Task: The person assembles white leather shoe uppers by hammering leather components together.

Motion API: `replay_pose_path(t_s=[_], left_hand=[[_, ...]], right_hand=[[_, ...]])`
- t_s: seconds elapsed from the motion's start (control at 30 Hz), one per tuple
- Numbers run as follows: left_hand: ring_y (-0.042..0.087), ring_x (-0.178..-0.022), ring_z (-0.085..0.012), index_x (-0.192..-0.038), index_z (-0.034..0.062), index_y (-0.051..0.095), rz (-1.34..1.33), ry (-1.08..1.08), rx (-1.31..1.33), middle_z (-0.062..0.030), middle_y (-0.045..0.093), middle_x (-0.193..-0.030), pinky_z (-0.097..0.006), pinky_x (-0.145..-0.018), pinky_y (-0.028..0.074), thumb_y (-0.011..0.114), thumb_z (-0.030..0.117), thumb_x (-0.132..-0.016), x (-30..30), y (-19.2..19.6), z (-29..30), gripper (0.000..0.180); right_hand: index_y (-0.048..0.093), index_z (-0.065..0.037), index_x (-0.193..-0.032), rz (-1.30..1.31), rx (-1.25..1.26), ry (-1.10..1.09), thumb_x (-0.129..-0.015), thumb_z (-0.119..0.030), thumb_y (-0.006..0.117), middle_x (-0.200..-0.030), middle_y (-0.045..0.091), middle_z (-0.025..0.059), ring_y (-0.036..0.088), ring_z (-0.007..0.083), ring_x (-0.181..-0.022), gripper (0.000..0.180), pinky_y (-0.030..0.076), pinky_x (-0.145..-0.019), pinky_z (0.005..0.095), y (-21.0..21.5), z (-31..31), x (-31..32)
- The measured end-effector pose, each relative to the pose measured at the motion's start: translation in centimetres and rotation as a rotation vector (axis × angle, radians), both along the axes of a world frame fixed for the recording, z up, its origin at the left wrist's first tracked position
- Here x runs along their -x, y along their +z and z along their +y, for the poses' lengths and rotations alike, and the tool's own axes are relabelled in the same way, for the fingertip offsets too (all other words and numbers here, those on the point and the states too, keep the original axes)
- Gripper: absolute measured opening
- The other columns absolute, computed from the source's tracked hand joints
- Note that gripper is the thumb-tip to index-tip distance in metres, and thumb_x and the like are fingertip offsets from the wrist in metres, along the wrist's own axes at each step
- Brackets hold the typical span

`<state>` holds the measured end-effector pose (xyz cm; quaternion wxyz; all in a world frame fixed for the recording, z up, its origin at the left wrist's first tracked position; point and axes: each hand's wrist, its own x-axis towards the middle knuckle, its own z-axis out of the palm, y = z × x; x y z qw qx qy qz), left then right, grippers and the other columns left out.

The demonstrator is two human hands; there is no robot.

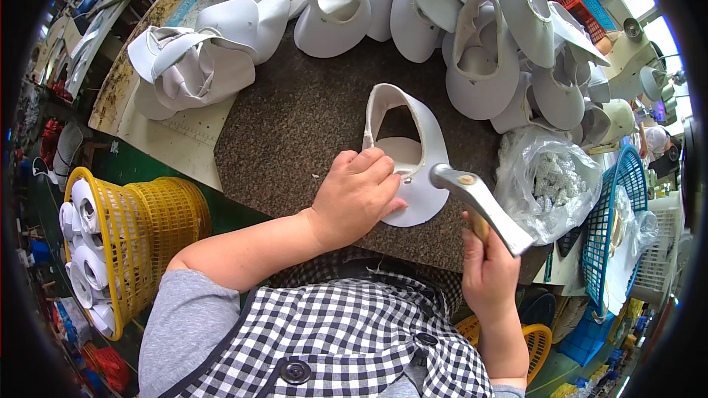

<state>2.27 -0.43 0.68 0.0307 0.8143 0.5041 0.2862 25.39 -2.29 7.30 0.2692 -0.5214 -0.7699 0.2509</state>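
My left hand (357,189) is closed on the near left side of a white shoe upper (435,149), its fingers over the edge by the opening. The upper lies on a dark speckled slab (287,103), rounded toe toward me and heel loop away. In my right hand (492,269) is a hammer (483,206) with a metal head and a wooden handle. Its round striking face is close to the right side of the upper; I cannot tell whether they touch. My left fingers hide part of the upper's edge.
White uppers (483,66) are heaped along the slab's far side, more (195,66) at the far left. A clear plastic bag (546,184) of small silvery pieces stands on the right. Yellow baskets (158,228) with white rolled pieces are at left, a blue basket (612,228) at right.
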Motion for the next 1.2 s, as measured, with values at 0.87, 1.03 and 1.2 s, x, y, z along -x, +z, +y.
replay_pose_path(t_s=[0.87, 1.03, 1.2], left_hand=[[0.05, -0.121, -0.0282, -0.119, 0.006, 0.056, -0.264, 0.01, -0.11, -0.0131, 0.051, -0.129, -0.041, -0.102, 0.037, 0.077, 0.034, -0.076, 2.5, 0.0, -1.2, 0.055], [0.036, -0.137, -0.0347, -0.132, 0.0043, 0.051, -0.032, 0.067, 0.214, -0.021, 0.037, -0.147, -0.047, -0.112, 0.029, 0.072, 0.045, -0.079, 5.5, 0.3, -5.2, 0.07], [0.069, -0.087, -0.0213, -0.094, 0.0068, 0.072, -0.58, -0.371, 0.696, -0.0097, 0.072, -0.094, -0.034, -0.078, 0.056, 0.07, 0.025, -0.086, 4.6, 1.9, -7.4, 0.02]], right_hand=[[0.058, 0.0, -0.106, 0.044, 0.195, -0.111, -0.095, -0.018, 0.056, -0.081, 0.063, 0.016, 0.062, 0.0299, -0.072, 0.021, 0.048, -0.069, 0.0376, -2.3, 1.8, 0.2], [0.056, 0.001, -0.114, 0.029, 0.132, -0.278, -0.094, -0.016, 0.058, -0.09, 0.063, 0.0152, 0.062, 0.0273, -0.079, 0.027, 0.048, -0.074, 0.0354, -3.6, 2.4, -1.6], [0.054, -0.001, -0.119, -0.209, -0.123, -0.242, -0.093, -0.016, 0.059, -0.106, 0.061, 0.0187, 0.061, 0.0363, -0.094, 0.03, 0.048, -0.08, 0.0408, -4.4, 3.4, -1.9]])
